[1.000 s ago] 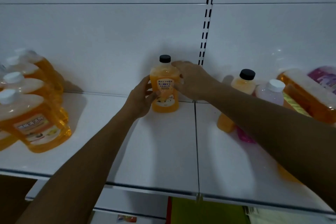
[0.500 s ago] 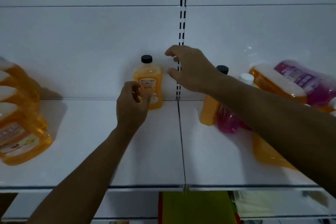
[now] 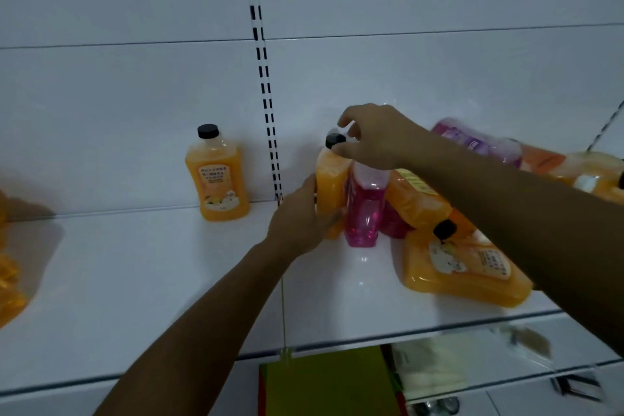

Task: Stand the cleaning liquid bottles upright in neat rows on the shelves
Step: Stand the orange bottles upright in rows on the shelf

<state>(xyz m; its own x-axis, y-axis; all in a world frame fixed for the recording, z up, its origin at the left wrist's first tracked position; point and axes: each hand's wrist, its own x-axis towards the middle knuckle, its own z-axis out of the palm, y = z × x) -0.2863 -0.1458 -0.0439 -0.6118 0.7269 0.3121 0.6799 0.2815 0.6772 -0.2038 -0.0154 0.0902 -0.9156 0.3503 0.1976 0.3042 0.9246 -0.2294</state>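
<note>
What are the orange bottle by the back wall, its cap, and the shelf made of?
Orange bottle: looks like clear glossy plastic; the liquid shows through, with an air gap on top. Black cap: opaque, probably plastic. Shelf: smooth white, faintly reflective, perhaps painted metal or laminate; cannot tell.

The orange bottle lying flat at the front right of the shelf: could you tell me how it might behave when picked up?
The flat orange bottle looks nearly full of liquid, so probably heavy for its size. Its broad flat sides suggest it will slide rather than roll if pushed. The glossy plastic may be slippery, so a grip near the black cap seems safer.
</note>
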